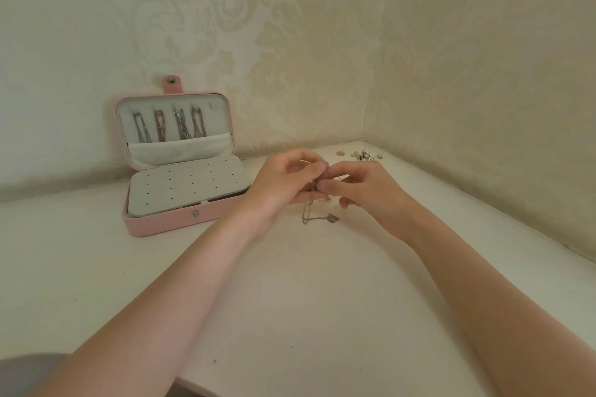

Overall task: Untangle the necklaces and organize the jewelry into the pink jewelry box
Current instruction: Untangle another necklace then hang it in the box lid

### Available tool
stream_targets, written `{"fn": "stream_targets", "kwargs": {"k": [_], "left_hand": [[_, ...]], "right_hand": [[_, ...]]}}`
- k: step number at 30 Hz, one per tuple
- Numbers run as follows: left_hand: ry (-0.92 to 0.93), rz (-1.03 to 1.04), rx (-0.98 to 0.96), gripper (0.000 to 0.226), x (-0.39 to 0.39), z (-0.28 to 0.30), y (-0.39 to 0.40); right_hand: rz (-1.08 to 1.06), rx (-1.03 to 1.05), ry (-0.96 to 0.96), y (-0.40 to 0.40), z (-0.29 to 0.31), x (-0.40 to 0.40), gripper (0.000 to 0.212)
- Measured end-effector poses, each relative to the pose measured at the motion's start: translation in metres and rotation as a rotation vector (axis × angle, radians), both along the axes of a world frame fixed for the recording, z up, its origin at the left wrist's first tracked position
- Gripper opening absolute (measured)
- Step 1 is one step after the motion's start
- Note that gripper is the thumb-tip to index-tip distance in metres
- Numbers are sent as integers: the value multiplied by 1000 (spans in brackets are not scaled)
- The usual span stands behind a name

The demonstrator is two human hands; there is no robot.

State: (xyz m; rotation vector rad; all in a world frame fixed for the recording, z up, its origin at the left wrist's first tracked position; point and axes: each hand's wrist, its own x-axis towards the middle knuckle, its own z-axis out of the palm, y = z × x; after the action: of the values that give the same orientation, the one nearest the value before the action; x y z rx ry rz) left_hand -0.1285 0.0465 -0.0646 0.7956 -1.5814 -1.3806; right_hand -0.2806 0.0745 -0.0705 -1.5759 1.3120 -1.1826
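We hold a thin silver chain necklace (309, 208) between both hands above the white tabletop (290, 300). Our left hand (283, 180) and right hand (361, 187) meet fingertip to fingertip, each with thumb and forefinger pinched closed on the chain's upper part; the other fingers are loosely curled. The exact point of the pinch is hidden behind our own knuckles. Below the fingertips the chain hangs down in a loop, and its small silver pendant (332, 218) lies on the tabletop just below and to the right of the pinch.

Left of our left fingers, near but apart, stands the open pink rectangular jewelry box (167, 226). Its upright lid holds four hanging chains (169, 124) above a white pocket, and its base is covered by a pale grey perforated earring panel (187, 184).

Beyond our right fingers, toward the corner of the cream patterned wallpapered wall (290, 42), sits a scatter of small earrings and studs (362, 155). A tiny stud (328, 199) peeks out just under our right fingers.
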Motion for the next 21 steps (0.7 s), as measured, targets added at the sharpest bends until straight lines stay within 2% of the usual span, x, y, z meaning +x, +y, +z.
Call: {"fn": "stream_targets", "kwargs": {"k": [4, 9, 13, 18, 21], "left_hand": [[4, 24, 20, 9, 0, 1, 1], [12, 110, 67, 12, 2, 3, 0], [23, 106, 97, 12, 2, 5, -1], [31, 90, 122, 15, 3, 7, -3], [8, 98, 81, 16, 2, 7, -2]], "right_hand": [[-23, 41, -56, 0, 2, -3, 5], [15, 111, -265, 2, 7, -9, 15], [87, 148, -235, 4, 5, -5, 17], [56, 164, -209, 4, 5, -5, 7], [59, 175, -218, 3, 4, -5, 13]]}}
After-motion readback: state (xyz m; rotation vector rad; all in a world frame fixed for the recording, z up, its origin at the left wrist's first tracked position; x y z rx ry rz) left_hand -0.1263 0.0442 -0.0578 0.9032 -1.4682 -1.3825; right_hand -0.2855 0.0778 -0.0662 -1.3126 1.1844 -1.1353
